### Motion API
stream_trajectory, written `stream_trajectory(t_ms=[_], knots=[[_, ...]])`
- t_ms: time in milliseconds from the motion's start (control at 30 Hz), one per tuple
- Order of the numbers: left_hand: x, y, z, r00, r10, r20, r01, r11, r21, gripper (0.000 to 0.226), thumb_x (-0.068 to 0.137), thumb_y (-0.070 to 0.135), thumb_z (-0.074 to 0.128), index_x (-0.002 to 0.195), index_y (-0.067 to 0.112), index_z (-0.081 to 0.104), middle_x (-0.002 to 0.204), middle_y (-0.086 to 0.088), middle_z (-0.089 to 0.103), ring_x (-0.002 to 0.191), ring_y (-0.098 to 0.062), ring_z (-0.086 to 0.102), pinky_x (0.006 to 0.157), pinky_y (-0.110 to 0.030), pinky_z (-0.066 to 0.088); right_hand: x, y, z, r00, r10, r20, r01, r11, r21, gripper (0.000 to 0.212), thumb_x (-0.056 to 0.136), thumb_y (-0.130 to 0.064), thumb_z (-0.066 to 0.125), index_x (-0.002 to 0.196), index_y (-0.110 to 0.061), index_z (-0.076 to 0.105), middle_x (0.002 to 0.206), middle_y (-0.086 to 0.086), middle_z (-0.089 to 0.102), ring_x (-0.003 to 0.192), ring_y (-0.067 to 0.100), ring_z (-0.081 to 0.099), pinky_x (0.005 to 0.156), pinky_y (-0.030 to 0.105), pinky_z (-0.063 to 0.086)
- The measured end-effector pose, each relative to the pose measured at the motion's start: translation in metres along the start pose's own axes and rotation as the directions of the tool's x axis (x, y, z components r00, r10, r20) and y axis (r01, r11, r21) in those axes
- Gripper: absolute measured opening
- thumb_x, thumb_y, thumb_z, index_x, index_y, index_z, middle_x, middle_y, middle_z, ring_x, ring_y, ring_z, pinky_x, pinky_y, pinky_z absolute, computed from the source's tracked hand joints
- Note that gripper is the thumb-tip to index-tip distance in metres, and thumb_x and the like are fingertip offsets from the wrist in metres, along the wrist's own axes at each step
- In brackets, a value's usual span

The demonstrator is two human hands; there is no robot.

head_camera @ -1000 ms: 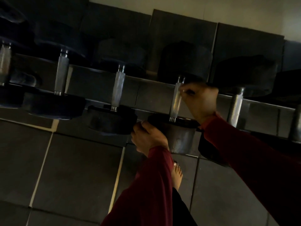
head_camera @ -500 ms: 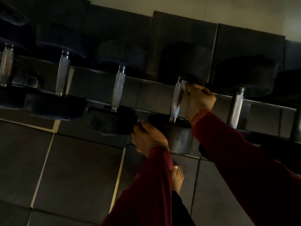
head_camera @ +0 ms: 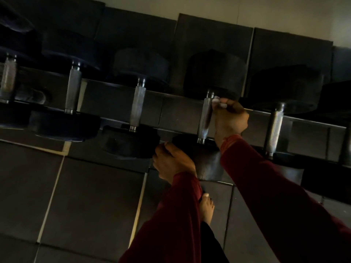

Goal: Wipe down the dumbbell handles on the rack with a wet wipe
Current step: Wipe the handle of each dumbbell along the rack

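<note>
So the lighting is pretty dim, but the right hand (head_camera: pixel 230 120) sits just right of centre, fingers curled around a small pale wet wipe (head_camera: pixel 217 102) and holding it against the upper end of a knurled steel dumbbell handle (head_camera: pixel 205 118). Only a bit of the wipe pokes out above the knuckles; the rest is hidden in the grip. That dumbbell rests on the rack (head_camera: pixel 313 128), a dark rail running across the middle of the frame and sloping down to the right.

The left hand (head_camera: pixel 172 162) is lower, just below centre, fingers curled over the edge of the near weight head (head_camera: pixel 201 158) of that same dumbbell. Can't tell how tightly it grips, too dark there.

Other dumbbells line the rack: one handle (head_camera: pixel 138 107) left of centre, another (head_camera: pixel 73 90) further left, one (head_camera: pixel 8 78) at the far left edge, and one (head_camera: pixel 274 128) to the right of the wiping hand. All have black round heads.

Both arms wear dark red sleeves (head_camera: pixel 281 202). A bare foot (head_camera: pixel 206 207) shows at bottom centre on the dark tiled floor (head_camera: pixel 85 196), and a pale wall (head_camera: pixel 266 12) runs along the top.
</note>
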State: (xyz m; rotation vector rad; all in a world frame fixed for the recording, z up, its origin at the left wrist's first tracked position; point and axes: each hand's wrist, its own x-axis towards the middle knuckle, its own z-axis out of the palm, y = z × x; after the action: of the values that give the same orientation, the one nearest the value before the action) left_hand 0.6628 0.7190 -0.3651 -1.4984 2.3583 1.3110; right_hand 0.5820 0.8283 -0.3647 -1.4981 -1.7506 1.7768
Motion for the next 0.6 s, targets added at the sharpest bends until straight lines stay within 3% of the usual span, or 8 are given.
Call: stream_trajectory(t_ms=[133, 200, 300, 400, 600], knots=[[-0.001, 0.001, 0.0, 1.0, -0.001, -0.014, 0.001, 1.0, -0.015, 0.058, 0.087, 0.046, 0.032, 0.121, 0.009, 0.062, 0.12, -0.016, 0.06, 0.115, -0.034, 0.052, 0.093, -0.043, 0.039, 0.018, -0.008, 0.002, 0.96, 0.227, 0.162, -0.244, 0.965, 0.093, 0.013, 0.089, -0.006, 0.07, 0.085, -0.018, 0.068, 0.083, -0.002, 0.07, 0.076, 0.008, 0.069, 0.063, 0.015, 0.057], [-0.003, 0.002, 0.0, 1.0, 0.003, -0.023, -0.004, 1.0, -0.02, 0.062, 0.084, 0.047, 0.029, 0.12, 0.01, 0.062, 0.119, -0.016, 0.06, 0.114, -0.033, 0.052, 0.093, -0.044, 0.04, 0.024, -0.012, 0.001, 0.93, 0.301, 0.211, -0.333, 0.933, 0.137, 0.012, 0.089, 0.0, 0.069, 0.089, -0.012, 0.07, 0.082, 0.0, 0.071, 0.074, 0.007, 0.069, 0.071, 0.019, 0.06], [-0.003, 0.003, 0.0, 1.0, 0.001, -0.024, -0.002, 1.0, -0.02, 0.062, 0.084, 0.046, 0.029, 0.12, 0.009, 0.062, 0.119, -0.016, 0.06, 0.114, -0.033, 0.052, 0.093, -0.044, 0.04, 0.027, -0.007, -0.002, 0.962, 0.208, 0.175, -0.237, 0.956, 0.17, 0.014, 0.079, 0.0, 0.078, 0.076, -0.012, 0.073, 0.083, 0.006, 0.076, 0.082, 0.016, 0.075, 0.084, 0.036, 0.061], [-0.002, 0.003, 0.0, 1.0, -0.004, -0.023, 0.004, 1.0, -0.008, 0.062, 0.084, 0.047, 0.029, 0.121, 0.009, 0.062, 0.119, -0.016, 0.06, 0.115, -0.033, 0.052, 0.092, -0.043, 0.039, 0.022, 0.001, -0.002, 0.991, 0.099, 0.085, -0.104, 0.993, 0.049, 0.013, 0.074, -0.01, 0.085, 0.074, -0.017, 0.074, 0.083, 0.001, 0.077, 0.084, 0.012, 0.075, 0.082, 0.031, 0.061], [-0.003, 0.002, -0.001, 1.0, -0.012, -0.017, 0.012, 1.0, -0.009, 0.061, 0.084, 0.047, 0.029, 0.119, 0.01, 0.062, 0.119, -0.015, 0.06, 0.114, -0.033, 0.052, 0.091, -0.042, 0.039, 0.027, -0.006, 0.006, 0.943, 0.309, 0.12, -0.327, 0.925, 0.191, 0.013, 0.082, 0.0, 0.074, 0.094, -0.007, 0.076, 0.086, 0.005, 0.076, 0.081, 0.014, 0.074, 0.076, 0.027, 0.061]])
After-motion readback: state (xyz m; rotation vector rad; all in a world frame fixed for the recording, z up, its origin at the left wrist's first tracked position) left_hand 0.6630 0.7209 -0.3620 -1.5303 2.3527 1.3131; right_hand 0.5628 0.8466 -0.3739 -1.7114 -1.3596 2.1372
